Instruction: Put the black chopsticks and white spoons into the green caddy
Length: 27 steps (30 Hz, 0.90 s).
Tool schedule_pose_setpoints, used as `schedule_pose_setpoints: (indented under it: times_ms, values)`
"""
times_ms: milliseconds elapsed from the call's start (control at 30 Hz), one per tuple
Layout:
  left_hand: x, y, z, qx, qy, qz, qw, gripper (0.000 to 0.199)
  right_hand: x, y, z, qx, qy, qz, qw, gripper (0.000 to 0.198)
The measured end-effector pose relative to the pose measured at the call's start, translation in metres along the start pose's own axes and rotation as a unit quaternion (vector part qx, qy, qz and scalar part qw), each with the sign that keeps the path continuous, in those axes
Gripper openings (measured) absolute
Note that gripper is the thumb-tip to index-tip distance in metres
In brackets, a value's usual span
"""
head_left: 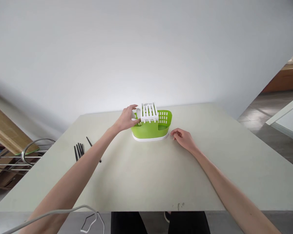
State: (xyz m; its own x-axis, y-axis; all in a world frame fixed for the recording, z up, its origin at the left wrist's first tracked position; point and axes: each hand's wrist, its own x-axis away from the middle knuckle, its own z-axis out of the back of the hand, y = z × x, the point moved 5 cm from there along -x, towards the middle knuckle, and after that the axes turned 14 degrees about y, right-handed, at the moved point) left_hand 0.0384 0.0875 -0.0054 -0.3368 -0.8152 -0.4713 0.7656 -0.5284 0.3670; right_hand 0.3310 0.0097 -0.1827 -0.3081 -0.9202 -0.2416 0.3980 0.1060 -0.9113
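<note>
Basket (148, 132) stands toward the far side of the tabletop (141, 175). Nearest, a cable (58, 211) crosses the left forearm. Black sticks (78, 151) lie at left. The right hand (183, 138) rests just beside the basket, fingers loosely half-curled, unloaded. The left hand (126, 119) reaches its left end, fingers about white pieces (138, 112); whether gripping, I cannot tell. Behind rises the wall (146, 48).

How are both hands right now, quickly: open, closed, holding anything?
Left hand: fingers parted around a white piece at the basket; grip can't be told.
Right hand: loosely curled beside the basket, nothing visible in it.
</note>
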Motion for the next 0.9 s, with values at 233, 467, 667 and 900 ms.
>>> schedule_pose_setpoints:
  times_ms: [233,467,667,900]
  values:
    - [-0.012,0.001,-0.011,-0.066,0.067,-0.043,0.995,0.039,0.000,-0.003,0.000,0.008,0.000,-0.001,1.000,0.022]
    - [-0.009,0.001,-0.013,-0.042,0.126,-0.027,0.991,0.025,0.000,-0.007,0.001,0.006,0.004,0.003,1.000,0.021]
    - [-0.005,0.008,-0.007,-0.065,0.114,-0.012,0.991,0.023,0.000,-0.006,0.002,0.005,0.005,0.007,1.000,0.022]
    - [-0.007,0.003,-0.006,-0.021,0.123,-0.020,0.992,0.026,0.000,-0.005,0.001,-0.004,0.005,0.011,1.000,0.021]
